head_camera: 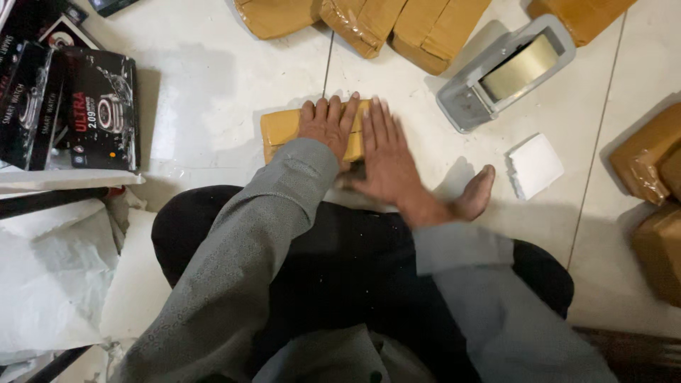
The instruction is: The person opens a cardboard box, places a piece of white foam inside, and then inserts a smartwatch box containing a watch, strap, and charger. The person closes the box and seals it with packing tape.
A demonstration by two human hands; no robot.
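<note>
Two hands, left hand (328,125) and right hand (386,157), press flat with fingers spread on a small yellow-brown tape-wrapped parcel (281,129) mid-floor; wrapping looks finished, with a grey tape dispenser (496,74) nearby.

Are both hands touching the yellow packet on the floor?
Touching. The head view shows the left hand pressed flat on top of the yellow packet, and the right hand lying across its right end, fingers flat on it.
</note>
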